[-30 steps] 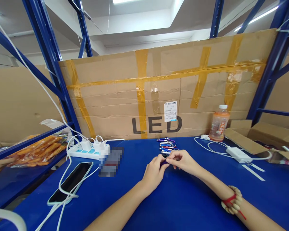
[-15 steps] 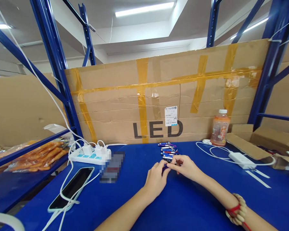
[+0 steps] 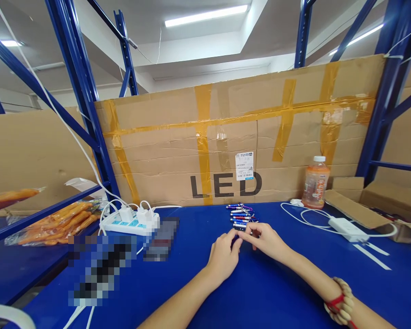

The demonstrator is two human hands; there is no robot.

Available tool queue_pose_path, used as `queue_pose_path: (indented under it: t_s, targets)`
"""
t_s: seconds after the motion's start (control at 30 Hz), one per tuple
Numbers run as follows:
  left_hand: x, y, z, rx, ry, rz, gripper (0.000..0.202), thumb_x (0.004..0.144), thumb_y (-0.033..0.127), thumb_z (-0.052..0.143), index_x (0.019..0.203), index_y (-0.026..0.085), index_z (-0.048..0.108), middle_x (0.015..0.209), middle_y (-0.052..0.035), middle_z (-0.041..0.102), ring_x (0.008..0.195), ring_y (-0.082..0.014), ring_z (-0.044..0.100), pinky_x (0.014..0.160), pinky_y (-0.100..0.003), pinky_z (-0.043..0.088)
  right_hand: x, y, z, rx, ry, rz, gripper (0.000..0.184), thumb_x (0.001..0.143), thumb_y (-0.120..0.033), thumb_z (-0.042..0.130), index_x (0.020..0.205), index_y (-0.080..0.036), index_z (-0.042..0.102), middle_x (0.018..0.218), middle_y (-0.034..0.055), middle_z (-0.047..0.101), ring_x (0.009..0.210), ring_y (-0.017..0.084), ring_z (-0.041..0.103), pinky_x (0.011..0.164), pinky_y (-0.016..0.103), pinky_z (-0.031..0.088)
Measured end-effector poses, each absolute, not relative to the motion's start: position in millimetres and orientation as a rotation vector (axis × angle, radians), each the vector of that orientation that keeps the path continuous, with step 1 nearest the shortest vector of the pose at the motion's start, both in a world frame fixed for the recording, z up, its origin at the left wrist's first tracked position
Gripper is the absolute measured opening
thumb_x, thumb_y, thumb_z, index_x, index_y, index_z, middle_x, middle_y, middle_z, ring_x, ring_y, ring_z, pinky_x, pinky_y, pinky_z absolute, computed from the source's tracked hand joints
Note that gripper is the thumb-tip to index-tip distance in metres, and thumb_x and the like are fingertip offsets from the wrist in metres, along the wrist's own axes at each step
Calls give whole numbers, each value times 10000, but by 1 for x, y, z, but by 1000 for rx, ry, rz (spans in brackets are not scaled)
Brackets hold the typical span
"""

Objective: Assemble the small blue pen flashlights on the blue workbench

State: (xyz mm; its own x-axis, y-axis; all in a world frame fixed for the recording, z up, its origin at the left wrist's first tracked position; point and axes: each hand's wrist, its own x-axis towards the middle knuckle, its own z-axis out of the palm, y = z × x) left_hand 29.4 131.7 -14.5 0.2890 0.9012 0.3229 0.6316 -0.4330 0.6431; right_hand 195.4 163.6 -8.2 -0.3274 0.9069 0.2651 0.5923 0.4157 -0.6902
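My left hand point(image 3: 223, 258) and my right hand point(image 3: 267, 242) meet over the blue table, fingertips almost touching. Both are closed in a pinch around something small and dark, mostly covered by the fingers; its kind cannot be made out. Just beyond the fingertips lies a row of small shiny metal tubes point(image 3: 240, 218) in blue, red, silver and purple, some with thin cords, looking like pen-sized torches. The closest tube lies right by my right hand's fingers. A beaded bracelet with red cord point(image 3: 340, 301) circles my right wrist.
Left stand a white power strip point(image 3: 132, 224) with plugs and cables and two blurred flat objects. Right are a bottle of orange drink point(image 3: 315, 183), a white adapter point(image 3: 348, 229) with cable and an open carton point(image 3: 380, 201). Behind rises a taped cardboard sheet point(image 3: 164, 160) between blue posts.
Both hands keep nearly the same pinched pose. The view has shifted slightly. At far left, an orange item in clear plastic now appears higher, above the other bags.
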Motion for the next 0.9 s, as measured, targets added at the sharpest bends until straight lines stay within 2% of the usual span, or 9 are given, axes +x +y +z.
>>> queue_pose_path:
  t_s: [0.4,0.5,0.6,0.73,0.9]
  targets:
    - [29,131,-13,2091,1362,990,244,916,328,327,939,209,538,745,14,592,711,-138,539,635,-243,340,195,160,-1,-1293,-2043,592,429,791,-599,516,732,-184,607,611,-17,576,535,117,535,561,220,366]
    - [30,131,-13,2068,1409,995,244,920,334,320,962,211,527,761,10,591,733,-145,541,642,-249,336,195,162,-3,-1233,-2007,594,374,780,-560,550,864,-206,643,725,-12,595,536,104,537,541,213,380]
    - [30,133,-15,2060,1413,992,237,923,328,317,975,213,517,744,14,584,723,-143,543,642,-247,334,195,166,-7,-1100,-1981,641,395,780,-544,570,984,-215,650,819,8,589,516,92,532,509,211,399]
    - [30,135,-17,2067,1395,1000,226,927,321,318,975,215,512,729,22,580,707,-134,543,643,-241,335,196,171,-10,-924,-1966,717,440,782,-576,582,917,-170,689,894,55,568,504,89,535,482,216,425]
    - [30,133,-15,2076,1439,989,245,929,337,316,994,211,516,783,-6,591,757,-154,548,654,-252,344,198,173,-13,-831,-1936,806,464,789,-570,594,916,-136,696,869,68,550,491,85,534,453,208,437]
